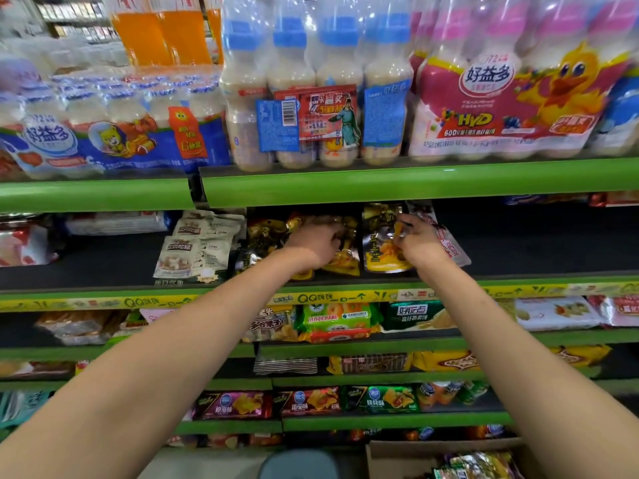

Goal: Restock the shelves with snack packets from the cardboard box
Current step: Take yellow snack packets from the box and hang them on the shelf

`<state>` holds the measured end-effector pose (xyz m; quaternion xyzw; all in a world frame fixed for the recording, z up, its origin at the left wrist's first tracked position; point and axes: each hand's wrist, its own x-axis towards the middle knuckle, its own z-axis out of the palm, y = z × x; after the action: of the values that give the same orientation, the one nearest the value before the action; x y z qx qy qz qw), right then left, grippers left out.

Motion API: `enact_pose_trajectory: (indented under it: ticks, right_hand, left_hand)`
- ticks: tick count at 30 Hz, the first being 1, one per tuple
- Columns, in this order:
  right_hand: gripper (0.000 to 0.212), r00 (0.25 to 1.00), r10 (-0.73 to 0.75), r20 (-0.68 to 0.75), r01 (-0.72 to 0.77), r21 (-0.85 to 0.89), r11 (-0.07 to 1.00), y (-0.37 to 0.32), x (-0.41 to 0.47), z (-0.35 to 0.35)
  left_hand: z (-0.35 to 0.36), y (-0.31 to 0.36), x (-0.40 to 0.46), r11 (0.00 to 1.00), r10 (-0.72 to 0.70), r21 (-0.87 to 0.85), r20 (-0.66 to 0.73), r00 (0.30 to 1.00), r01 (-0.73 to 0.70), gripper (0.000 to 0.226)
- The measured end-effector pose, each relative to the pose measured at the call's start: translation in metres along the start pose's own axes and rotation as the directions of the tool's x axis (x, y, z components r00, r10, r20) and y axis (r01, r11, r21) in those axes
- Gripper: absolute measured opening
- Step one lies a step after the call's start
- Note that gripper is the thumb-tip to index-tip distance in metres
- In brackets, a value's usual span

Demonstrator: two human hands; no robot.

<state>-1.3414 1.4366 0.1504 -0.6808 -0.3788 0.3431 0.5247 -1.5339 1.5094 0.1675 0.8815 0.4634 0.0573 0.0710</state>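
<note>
the right hand [420,245] pinched a glossy gold foil packet [382,236] that stood upright, long axis vertical, on the dark shelf [103,267]. the left hand [316,245] curled its fingers over crinkly gold packets [340,261] beside it.

Upper frame: bottle multipacks [345,98] on the top shelf [415,183]. Centre: snack packets [380,243] on the shelf below, left hand [316,245] and right hand [420,243] on them, pouches [197,250] to their left. Lower right corner: cardboard box [397,458] holding packets, beneath the lower shelves.
</note>
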Motion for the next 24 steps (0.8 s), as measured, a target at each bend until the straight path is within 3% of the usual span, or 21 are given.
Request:
enact_pose_trajectory:
  ticks: [2,4,8,12,15,20,24]
  right_hand:
    - [0.053,1.000,-0.006,-0.009,0.005,-0.059,0.998,0.001,0.006,0.001]
    - [0.053,1.000,-0.010,-0.008,0.008,-0.139,0.990,0.002,0.010,0.002]
    - [0.056,0.997,0.020,0.078,0.010,-0.373,0.928,0.002,0.009,0.009]
    - [0.059,0.986,-0.021,0.164,0.133,-0.713,0.688,0.006,0.004,0.017]
    - [0.051,0.983,-0.093,0.160,0.184,-0.788,0.587,0.009,-0.001,0.021]
    - [0.039,0.942,-0.317,0.105,0.267,-0.808,0.525,0.009,-0.006,0.015]
    - [0.046,0.966,-0.249,0.066,0.156,-0.919,0.362,0.010,0.003,-0.005]
  left_hand:
    - [0.013,-0.006,-0.002,0.991,0.061,0.106,0.156,0.986,-0.078,0.054]
    - [0.025,-0.008,-0.002,0.991,0.057,0.103,0.235,0.970,-0.083,0.057]
    - [0.033,-0.006,-0.006,0.992,0.053,0.102,0.227,0.972,-0.078,0.060]
    - [0.035,-0.007,-0.012,0.992,0.043,0.110,0.194,0.980,-0.065,0.060]
    - [0.038,-0.005,-0.017,0.995,0.024,0.095,0.161,0.987,-0.039,0.058]
    - [0.040,-0.006,-0.024,0.997,0.019,0.075,0.101,0.995,-0.027,0.057]
    - [0.036,-0.003,-0.028,0.996,0.041,0.077,0.036,0.999,-0.043,0.053]
